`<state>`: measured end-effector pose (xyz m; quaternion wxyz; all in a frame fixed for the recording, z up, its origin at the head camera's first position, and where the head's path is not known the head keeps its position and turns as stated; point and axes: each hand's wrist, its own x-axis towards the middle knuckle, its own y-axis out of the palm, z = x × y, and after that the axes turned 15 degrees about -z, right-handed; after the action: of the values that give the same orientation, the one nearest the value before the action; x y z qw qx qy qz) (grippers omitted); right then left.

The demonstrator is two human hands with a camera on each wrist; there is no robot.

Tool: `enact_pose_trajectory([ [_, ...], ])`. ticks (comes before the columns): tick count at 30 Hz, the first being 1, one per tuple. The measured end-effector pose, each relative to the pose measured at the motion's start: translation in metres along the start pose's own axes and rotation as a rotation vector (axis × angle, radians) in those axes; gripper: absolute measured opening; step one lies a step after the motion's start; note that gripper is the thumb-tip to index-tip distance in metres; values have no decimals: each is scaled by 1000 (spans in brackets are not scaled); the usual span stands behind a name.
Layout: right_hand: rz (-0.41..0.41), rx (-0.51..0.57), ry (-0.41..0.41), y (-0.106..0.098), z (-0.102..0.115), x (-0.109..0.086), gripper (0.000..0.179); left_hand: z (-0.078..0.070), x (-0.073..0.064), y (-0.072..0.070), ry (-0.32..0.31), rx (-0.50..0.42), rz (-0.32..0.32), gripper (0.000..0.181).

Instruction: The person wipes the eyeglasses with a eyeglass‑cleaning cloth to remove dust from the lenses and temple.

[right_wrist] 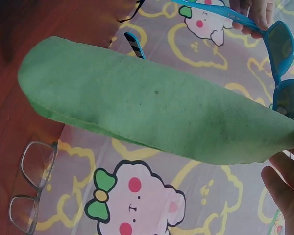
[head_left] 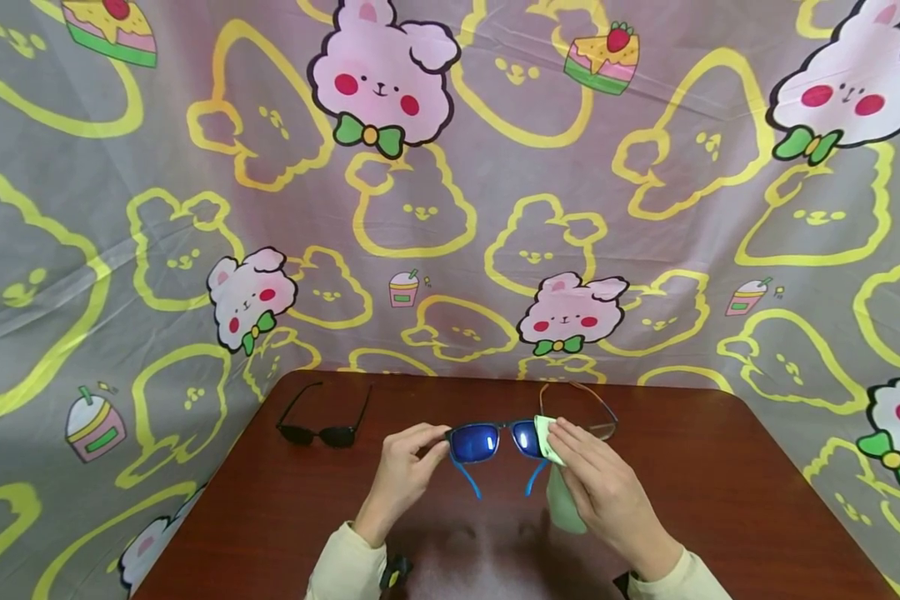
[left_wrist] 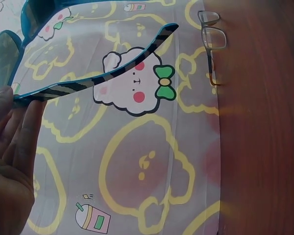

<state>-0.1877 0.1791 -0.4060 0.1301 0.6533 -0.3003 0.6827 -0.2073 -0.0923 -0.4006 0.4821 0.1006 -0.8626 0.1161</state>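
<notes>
Blue sunglasses (head_left: 475, 442) with mirrored lenses are held up above the table, their arms unfolded. My left hand (head_left: 403, 468) pinches them at the hinge on the left; in the left wrist view a striped arm (left_wrist: 78, 87) extends away from those fingertips. With my right hand (head_left: 603, 492), I hold a light green cloth (head_left: 565, 502) against the outer part of the right lens, fingers lying over the front. The rest of the cloth (right_wrist: 137, 98) hangs down and covers much of the right wrist view. The right thumb (right_wrist: 279, 183) shows below the cloth's edge.
Black sunglasses (head_left: 337, 436) lie with arms open at the back left of the brown table (head_left: 270, 517). Thin-framed clear glasses (left_wrist: 214, 38) lie at the back right, partly behind my right hand in the head view. A patterned curtain (head_left: 450, 275) rises behind the table and along its sides.
</notes>
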Motion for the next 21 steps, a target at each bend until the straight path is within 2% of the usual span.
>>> enact_pose_trajectory([
  [9, 1, 16, -7, 3, 3, 0, 36, -1, -4, 3, -14, -13, -20, 20],
  [21, -1, 49, -42, 8, 6, 3, 36, -1, -5, 2, 16, -37, -7, 21],
])
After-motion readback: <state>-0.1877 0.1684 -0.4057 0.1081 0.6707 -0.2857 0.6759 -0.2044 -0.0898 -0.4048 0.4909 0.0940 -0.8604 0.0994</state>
